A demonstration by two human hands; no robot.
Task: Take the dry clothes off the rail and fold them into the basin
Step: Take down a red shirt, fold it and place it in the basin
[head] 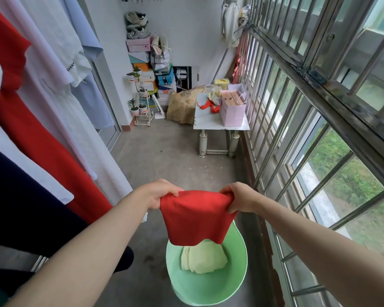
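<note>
A folded red cloth (196, 218) hangs between my two hands, above the green basin (208, 289) on the floor. My left hand (159, 192) grips its left top corner and my right hand (239, 197) grips its right top corner. Inside the basin lies a folded pale yellow garment (203, 259), partly hidden by the red cloth. At the left, clothes hang in a row: a red garment (31, 129), white garments (60, 69), a pale blue one (91, 94) and a dark navy one (20, 207). The rail itself is out of view.
A metal window grille (308, 107) runs along the right side. A small white table (211, 120) with a pink box stands ahead by the grille. Stacked shoe boxes (146, 63), a sack and a plant stand (140, 98) fill the far corner. Bare concrete floor (164, 151) lies between.
</note>
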